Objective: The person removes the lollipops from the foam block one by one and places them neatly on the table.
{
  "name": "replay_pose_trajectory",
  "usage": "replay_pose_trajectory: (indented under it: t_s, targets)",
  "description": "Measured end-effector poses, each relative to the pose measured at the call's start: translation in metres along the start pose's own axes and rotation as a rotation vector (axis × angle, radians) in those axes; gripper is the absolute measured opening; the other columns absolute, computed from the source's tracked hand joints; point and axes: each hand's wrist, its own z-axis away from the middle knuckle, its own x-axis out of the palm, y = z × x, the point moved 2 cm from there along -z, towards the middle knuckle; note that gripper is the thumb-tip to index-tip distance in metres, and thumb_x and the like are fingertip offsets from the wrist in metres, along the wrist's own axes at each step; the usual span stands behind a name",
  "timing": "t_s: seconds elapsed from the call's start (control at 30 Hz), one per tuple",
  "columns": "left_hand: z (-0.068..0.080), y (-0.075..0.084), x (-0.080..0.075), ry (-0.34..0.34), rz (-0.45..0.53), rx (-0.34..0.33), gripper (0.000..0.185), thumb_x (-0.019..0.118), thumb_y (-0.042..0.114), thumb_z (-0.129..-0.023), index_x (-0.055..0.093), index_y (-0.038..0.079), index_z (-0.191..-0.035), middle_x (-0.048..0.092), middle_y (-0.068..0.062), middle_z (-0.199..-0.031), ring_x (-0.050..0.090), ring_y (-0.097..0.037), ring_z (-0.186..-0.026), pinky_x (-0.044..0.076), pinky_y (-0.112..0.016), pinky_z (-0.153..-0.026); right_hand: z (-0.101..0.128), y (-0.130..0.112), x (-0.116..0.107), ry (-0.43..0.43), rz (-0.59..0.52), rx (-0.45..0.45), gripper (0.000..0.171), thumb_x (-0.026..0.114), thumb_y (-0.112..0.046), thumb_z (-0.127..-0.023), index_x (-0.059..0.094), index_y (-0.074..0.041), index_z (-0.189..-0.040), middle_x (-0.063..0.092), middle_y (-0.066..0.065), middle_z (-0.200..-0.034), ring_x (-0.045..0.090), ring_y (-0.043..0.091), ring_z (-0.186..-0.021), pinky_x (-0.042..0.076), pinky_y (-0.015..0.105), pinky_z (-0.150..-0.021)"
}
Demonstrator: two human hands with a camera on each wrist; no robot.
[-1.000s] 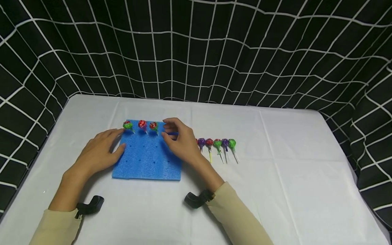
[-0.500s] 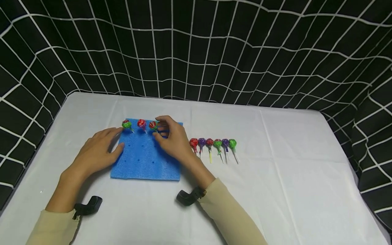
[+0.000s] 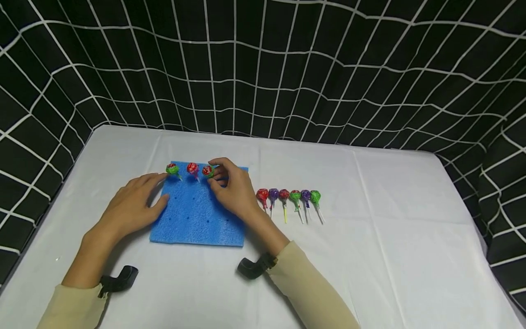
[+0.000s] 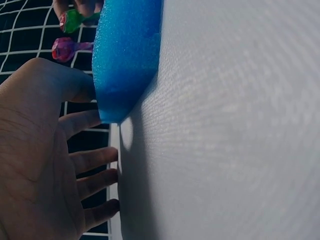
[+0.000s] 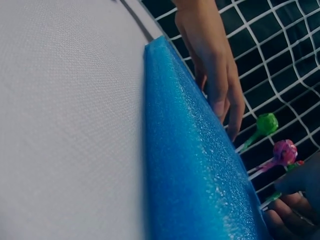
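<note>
A blue foam pad dotted with holes lies flat on the white tablecloth. Three lollipops stand in its far row: a green-wrapped one, a red one and a third lollipop. My right hand pinches the third lollipop between thumb and fingers. My left hand lies flat on the pad's left edge, fingers straight. In the left wrist view the thumb presses the foam. The right wrist view shows the foam's side and lollipops beyond it.
Several more lollipops lie in a row on the cloth just right of the pad, sticks pointing toward me. A black curtain with a white grid walls in the table's back and sides.
My right hand slid left over the pad's far edge and closed its fingers on the third lollipop, uncovering the red lollipop at the row's left end. The left hand stayed put.
</note>
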Motion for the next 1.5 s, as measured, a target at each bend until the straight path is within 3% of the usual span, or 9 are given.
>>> replay_pose_trajectory:
  t_s: [1.5]
  targets:
    - [-0.0018, 0.0018, -0.0007, -0.004, -0.009, 0.003, 0.064, 0.057, 0.036, -0.105, 0.044, 0.006, -0.16, 0.043, -0.028, -0.163, 0.036, -0.054, -0.152, 0.03, -0.075, -0.122, 0.0009, 0.0009, -0.0007, 0.044, -0.024, -0.004, 0.03, 0.07, 0.001, -0.095, 0.069, -0.003, -0.125, 0.078, 0.015, -0.103, 0.075, 0.022, -0.095, 0.061, 0.017, -0.079]
